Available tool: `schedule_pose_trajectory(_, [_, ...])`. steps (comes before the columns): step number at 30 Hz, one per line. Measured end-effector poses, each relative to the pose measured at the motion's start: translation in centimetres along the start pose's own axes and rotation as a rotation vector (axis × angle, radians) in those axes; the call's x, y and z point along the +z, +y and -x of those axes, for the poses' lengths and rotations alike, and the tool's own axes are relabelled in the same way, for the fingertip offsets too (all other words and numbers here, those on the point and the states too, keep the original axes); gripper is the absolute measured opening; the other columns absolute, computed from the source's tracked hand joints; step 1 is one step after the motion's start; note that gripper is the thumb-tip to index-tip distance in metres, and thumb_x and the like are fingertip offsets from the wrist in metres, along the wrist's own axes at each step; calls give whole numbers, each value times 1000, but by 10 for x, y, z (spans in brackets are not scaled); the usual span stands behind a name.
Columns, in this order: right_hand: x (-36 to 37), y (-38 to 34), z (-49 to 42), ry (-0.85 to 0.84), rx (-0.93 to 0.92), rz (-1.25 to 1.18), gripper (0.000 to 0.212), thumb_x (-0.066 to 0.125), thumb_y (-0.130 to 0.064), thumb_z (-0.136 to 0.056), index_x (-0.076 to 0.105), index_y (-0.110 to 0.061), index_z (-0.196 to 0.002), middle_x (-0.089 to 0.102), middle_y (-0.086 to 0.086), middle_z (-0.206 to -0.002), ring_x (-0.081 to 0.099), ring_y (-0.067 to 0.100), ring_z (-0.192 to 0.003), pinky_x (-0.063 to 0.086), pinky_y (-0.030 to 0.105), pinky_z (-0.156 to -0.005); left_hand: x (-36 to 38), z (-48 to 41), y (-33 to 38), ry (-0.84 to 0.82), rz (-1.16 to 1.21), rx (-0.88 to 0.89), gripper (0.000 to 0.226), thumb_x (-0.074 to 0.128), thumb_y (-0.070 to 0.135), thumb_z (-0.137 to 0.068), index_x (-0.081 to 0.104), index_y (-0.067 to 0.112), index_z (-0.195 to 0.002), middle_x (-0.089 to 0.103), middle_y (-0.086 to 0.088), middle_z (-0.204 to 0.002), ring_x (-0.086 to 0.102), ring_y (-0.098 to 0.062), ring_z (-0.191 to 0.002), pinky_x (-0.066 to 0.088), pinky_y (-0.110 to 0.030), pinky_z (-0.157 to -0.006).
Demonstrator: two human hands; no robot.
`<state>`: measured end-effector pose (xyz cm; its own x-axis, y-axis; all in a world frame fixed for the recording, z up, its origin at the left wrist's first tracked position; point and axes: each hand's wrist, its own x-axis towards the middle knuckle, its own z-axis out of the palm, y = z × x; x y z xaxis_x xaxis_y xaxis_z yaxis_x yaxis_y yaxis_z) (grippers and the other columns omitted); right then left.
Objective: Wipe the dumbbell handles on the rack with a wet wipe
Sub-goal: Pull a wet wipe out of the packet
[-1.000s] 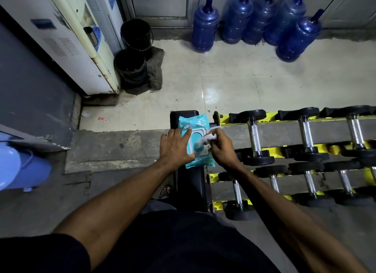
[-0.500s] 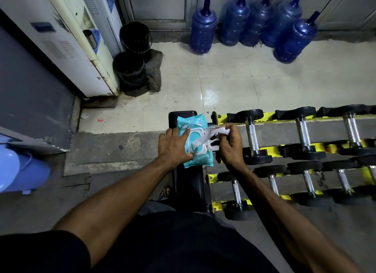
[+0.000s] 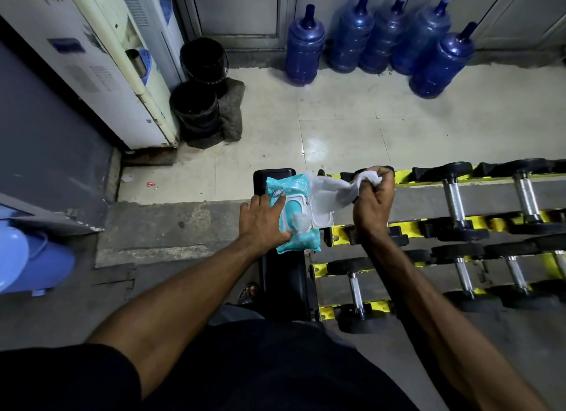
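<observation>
Dumbbell handles (image 3: 454,202): chrome, lying crosswise on the yellow-edged rack (image 3: 409,177), two tiers, just right of the black bench (image 3: 284,279); the rack is cut off at the right frame edge, so its full row is not visible; the nearest upper-tier dumbbell is mostly hidden behind the right hand and the wipe.

Wet wipe (image 3: 333,191): white, stretched in the air from the pack's open lid (image 3: 321,219) up to the right hand (image 3: 373,208); fingers curled tight round its far end, above the rack's upper left corner; cannot tell whether its near end is free of the pack; a second wipe (image 3: 298,222) pokes up from the opening.

Left hand (image 3: 263,223): flat on the pack (image 3: 301,242), fingers straight and spread, pressing it on the bench.

Pack: teal with small white print and a cartoon figure; writing too small to read, brand not legible.

Background: five blue water jugs (image 3: 304,52) along the wall; two black buckets (image 3: 196,110); white cabinet (image 3: 101,67) with a blue label, text illegible; pale blue object (image 3: 27,257) cut off at the left edge, unidentifiable.
</observation>
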<state>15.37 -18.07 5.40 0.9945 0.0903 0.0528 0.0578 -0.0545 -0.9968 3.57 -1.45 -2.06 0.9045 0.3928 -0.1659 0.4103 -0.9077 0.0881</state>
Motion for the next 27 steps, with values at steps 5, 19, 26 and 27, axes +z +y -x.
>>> schedule_pose_trajectory(5, [-12, -5, -8, 0, 33, -30, 13, 42, -2, -90, 44, -15, -90, 49, 9, -83, 48, 17, -73, 42, 29, -65, -2, 1, 3, 15, 5, 21, 93, 60, 67, -72, 32, 26, -150, 48, -9, -136, 46, -29, -119, 38, -41, -94])
schedule_pose_trajectory(19, [-50, 15, 43, -191, 658, -263, 23, 43, 7, -96, 53, -13, -90, 61, 11, -83, 63, 25, -72, 54, 36, -63, -23, 40, 64, 73, 767, 308, 63, 81, 34, -76, 61, 20, -134, 68, 2, -113, 61, -16, -98, 50, -28, -86])
schedule_pose_trajectory(26, [-84, 22, 56, -320, 568, -51, 17, 61, 3, -91, 52, -7, -100, 66, 12, -93, 66, 24, -78, 59, 34, -58, -12, 67, 103, 63, 1136, -147, 10, 81, 9, -79, 76, 14, -86, 70, 12, -75, 59, 10, -64, 48, -18, -69])
schedule_pose_trajectory(27, [-88, 26, 58, -327, 498, 8, 17, 66, 3, -88, 54, -8, -94, 65, 11, -86, 64, 22, -73, 56, 30, -52, -10, 69, 105, 70, 1195, -225, 11, 80, 7, -79, 75, 15, -84, 69, 12, -74, 59, 8, -62, 49, -18, -68])
